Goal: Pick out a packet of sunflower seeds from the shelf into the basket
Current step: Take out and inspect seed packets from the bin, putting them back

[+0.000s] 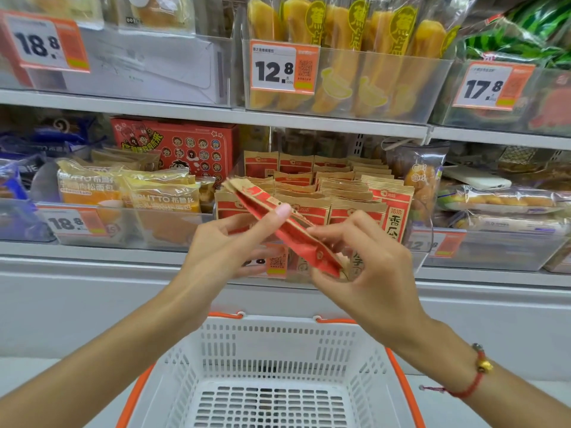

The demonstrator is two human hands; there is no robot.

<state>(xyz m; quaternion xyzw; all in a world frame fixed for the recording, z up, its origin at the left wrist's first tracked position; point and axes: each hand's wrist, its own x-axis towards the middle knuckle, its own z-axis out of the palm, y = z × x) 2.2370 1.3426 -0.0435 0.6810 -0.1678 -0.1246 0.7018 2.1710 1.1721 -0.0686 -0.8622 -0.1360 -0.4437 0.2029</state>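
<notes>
Above the basket [278,344], in front of the middle shelf [92,251]: one red-and-kraft sunflower seed packet [287,227] is held clear of the stock, seen nearly edge-on and tilted, upper end to the left, lower end to the right.

Grip: left hand [228,242] has thumb on the near face about mid-length, other fingers behind the packet; fingers fairly straight, a light pinch rather than a fist. Right hand [367,257] pinches the lower right end between curled fingertips and thumb. Both hands hold the one packet; neither holds anything else.

Position: packet lies between the two hands, in front of the clear bin [414,242] of matching seed packets [392,211], not touching them as far as can be told. Basket sits directly below, white with orange rim, nothing visible inside.

Step (judgement): pick from shelf done; transfer to basket in hand. Next move calls for lowering the packet straight down toward the body and letting go with both hands over the basket opening. Flat, light packet; should drop easily.
</notes>
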